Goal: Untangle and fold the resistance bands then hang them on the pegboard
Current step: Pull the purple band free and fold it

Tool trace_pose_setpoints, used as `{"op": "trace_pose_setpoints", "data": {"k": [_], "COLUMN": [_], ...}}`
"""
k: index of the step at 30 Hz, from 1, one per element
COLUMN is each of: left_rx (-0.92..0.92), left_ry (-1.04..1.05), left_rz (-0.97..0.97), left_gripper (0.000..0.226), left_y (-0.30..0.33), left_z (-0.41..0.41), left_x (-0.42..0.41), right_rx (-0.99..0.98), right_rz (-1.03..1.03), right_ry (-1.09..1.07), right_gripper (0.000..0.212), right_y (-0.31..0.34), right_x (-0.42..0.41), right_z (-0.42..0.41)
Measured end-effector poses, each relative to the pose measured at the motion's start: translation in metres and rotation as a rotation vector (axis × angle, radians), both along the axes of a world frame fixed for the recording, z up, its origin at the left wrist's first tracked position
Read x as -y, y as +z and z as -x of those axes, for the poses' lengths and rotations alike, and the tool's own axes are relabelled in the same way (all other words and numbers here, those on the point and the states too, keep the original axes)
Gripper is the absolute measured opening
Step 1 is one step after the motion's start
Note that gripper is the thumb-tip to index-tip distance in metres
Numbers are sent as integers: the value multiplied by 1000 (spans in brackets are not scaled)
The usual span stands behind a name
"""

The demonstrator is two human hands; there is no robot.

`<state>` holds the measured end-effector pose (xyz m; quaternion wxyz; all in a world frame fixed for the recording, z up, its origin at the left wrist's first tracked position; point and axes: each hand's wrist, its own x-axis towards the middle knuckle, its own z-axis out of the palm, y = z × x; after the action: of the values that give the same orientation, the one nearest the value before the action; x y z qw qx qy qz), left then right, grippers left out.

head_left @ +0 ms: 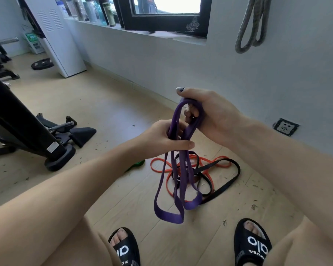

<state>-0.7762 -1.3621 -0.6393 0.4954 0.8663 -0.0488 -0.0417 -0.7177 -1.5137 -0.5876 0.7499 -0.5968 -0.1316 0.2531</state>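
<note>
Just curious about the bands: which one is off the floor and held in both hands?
The purple band; the orange band and black band lie tangled on the floor.

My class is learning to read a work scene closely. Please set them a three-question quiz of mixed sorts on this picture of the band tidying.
1. True or false: both hands grip the purple band.
2. Which bands lie tangled on the floor? A) orange and black B) yellow and blue C) white and pink
3. Fill in: a grey band hangs on the ____.

Key: 1 true, the left hand and right hand both hold it. 2 A, orange band, black band. 3 wall.
</note>
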Motion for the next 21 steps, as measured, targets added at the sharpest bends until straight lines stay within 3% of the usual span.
{"op": "trace_pose_setpoints", "data": {"k": [6,9,14,18,21], "left_rx": [27,28,49,59,39], "left_ry": [19,44,43,43,39], "left_rz": [-33,12,-33,8,32], "left_gripper": [34,43,44,38,48], "left_y": [3,7,6,6,8], "left_z": [-5,-7,-4,0,1], "left_x": [-13,-23,-33,-33,-32], "right_rx": [-45,-40,-127,-37,23], "right_rz": [-42,38,99,144,166], "right_ry": [-10,20,6,1,-57], "right_gripper": [10,18,6,3,6], "right_y": [4,5,-5,-5,-5], "right_x": [7,18,23,19,17], "right_z": [-7,-13,-17,-14,-13]}}
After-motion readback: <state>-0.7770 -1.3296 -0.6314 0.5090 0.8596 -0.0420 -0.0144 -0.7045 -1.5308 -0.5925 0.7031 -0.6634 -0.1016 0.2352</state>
